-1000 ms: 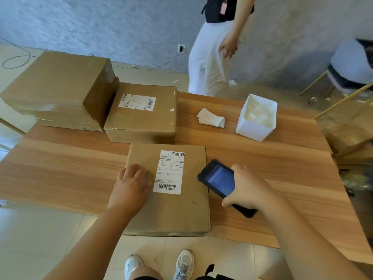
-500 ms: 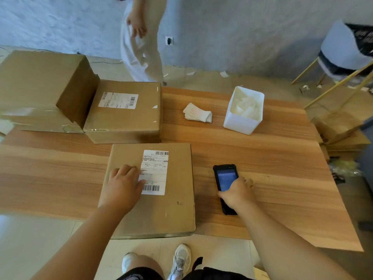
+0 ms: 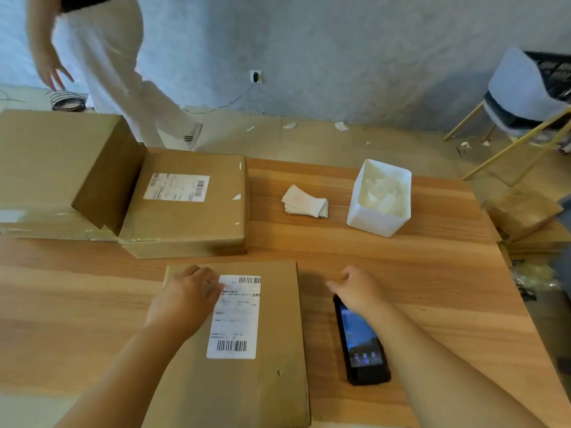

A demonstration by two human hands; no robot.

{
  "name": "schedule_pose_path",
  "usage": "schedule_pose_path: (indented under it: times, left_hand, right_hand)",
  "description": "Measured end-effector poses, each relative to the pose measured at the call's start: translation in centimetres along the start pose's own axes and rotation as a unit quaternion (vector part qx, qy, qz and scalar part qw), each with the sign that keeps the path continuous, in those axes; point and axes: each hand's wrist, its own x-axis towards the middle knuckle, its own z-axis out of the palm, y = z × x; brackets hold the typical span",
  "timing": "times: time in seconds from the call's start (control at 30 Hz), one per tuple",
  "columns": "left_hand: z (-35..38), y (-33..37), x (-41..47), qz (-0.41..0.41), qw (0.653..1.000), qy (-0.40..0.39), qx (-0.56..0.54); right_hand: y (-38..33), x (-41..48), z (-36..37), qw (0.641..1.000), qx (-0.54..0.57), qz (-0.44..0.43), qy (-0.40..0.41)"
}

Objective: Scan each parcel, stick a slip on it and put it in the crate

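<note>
A wooden table (image 3: 401, 273) fills the view. At its near edge lies a flat cardboard parcel (image 3: 272, 381), overhanging the table's near side, with a white shipping label (image 3: 234, 319) on its top face; barcodes show at the label's far and near ends.

The left hand (image 3: 185, 298) rests palm down on the far left part of this parcel, fingers spread flat and their tips touching the label's left edge. It grips nothing.

The right hand (image 3: 358, 288) is over the table just right of the parcel, fingers loosely extended toward the left, empty and unclenched. Whether it touches the table cannot be told. The wrist passes over the far end of a black handheld scanner (image 3: 361, 344), which lies face up on the table with its screen lit, near the parcel's right edge but apart from it.

Farther back and left, a second labelled parcel (image 3: 191, 223) sits on the table, abutting a larger cardboard box (image 3: 46, 168) at the far left. Toward the far centre lies a small stack of white slips (image 3: 304, 202); just right of it stands a white plastic bin (image 3: 375, 217) holding whitish pieces, detail unclear.

Beyond the table, a second person (image 3: 117, 72) in light trousers stands by a grey wall. A chair with gold legs (image 3: 519, 97) occupies the far right. The crate cannot be identified with certainty.
</note>
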Motion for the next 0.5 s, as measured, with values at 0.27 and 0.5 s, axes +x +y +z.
schedule_pose_path:
  times: [0.27, 0.5]
  left_hand:
    - [-1.4, 0.9, 10.1, 0.077, 0.996, 0.022, 0.034]
    - [-0.5, 0.2, 14.9, 0.106, 0.992, -0.008, 0.061]
  right_hand:
    - [-7.5, 8.3, -2.5, 0.999, 0.035, 0.016, 0.022]
    - [-11.2, 15.0, -2.8, 0.99, 0.046, 0.055, 0.122]
